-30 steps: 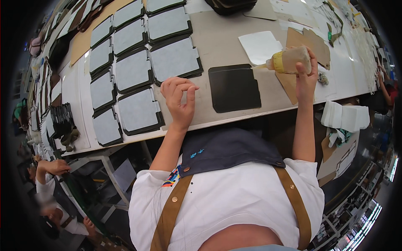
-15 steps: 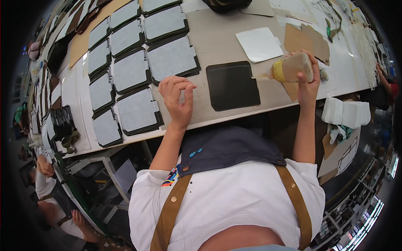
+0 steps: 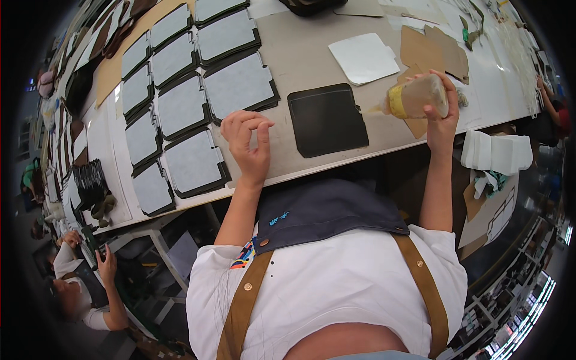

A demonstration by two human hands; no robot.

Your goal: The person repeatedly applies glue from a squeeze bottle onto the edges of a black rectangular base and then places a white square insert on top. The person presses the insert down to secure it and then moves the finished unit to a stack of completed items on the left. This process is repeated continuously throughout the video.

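The left hand (image 3: 247, 144) is loosely half-curled with thumb apart, left of a black panel (image 3: 327, 123) lying flat on the grey work surface (image 3: 294, 54), while the right hand (image 3: 443, 117) grips a yellow-collared bottle (image 3: 423, 99), nozzle toward the panel's right edge, contact indeterminable, with a white panel (image 3: 363, 58) beyond.

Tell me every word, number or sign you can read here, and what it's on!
There's nothing clear enough to quote.
Dark blue apron: light-blue stitched marks, too small and blurred to read.
Bottle in the right hand: its yellow band shows no letters I can make out.
Black panel: no writing I can see.
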